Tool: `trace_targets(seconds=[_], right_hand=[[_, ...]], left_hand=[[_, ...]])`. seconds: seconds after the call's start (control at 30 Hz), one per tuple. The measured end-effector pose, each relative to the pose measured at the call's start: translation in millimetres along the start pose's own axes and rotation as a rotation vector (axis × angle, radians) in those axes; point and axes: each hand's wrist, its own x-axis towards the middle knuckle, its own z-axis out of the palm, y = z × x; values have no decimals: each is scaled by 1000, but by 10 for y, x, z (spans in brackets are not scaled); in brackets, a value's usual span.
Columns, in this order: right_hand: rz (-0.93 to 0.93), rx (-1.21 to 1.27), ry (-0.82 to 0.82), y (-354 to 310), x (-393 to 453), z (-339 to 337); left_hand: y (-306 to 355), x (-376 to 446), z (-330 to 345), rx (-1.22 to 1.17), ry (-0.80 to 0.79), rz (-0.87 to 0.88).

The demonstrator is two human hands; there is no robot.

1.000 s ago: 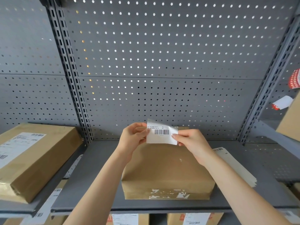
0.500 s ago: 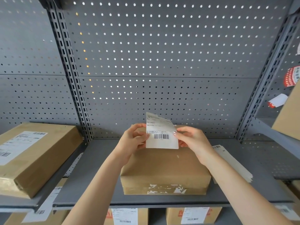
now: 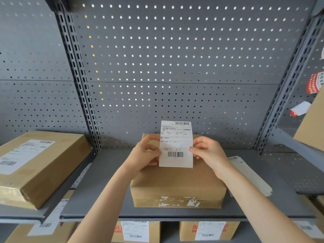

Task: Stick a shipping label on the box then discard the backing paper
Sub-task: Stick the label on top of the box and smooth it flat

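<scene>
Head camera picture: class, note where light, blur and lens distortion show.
Head view: light shines through the grey perforated back panel; slotted uprights bow outward, wide-angle distortion; white shipping label is sharp, its barcode legible; labelled brown cardboard boxes at the bottom edge look soft.

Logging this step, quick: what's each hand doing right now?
Left hand: pinching the shipping label's left edge.
Right hand: pinching its right edge.

The shipping label [image 3: 176,144] is a white rectangle printed with text and two barcodes, held upright and facing the camera above the box [image 3: 177,183], its lower edge near the box's top face. The box is plain brown cardboard, closed, lying flat on the grey shelf [image 3: 98,193], with torn white label scraps along its front edge.
</scene>
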Motion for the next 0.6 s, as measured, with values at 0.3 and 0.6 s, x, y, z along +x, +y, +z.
trace_targets(seconds=[0.3, 0.6], right_hand=[[-27, -55, -16, -12, 10, -1], [-19, -148, -48, 51, -2, -37]], left_hand=[[0, 35, -6, 124, 35, 30], [-24, 53, -2, 186, 14, 7]])
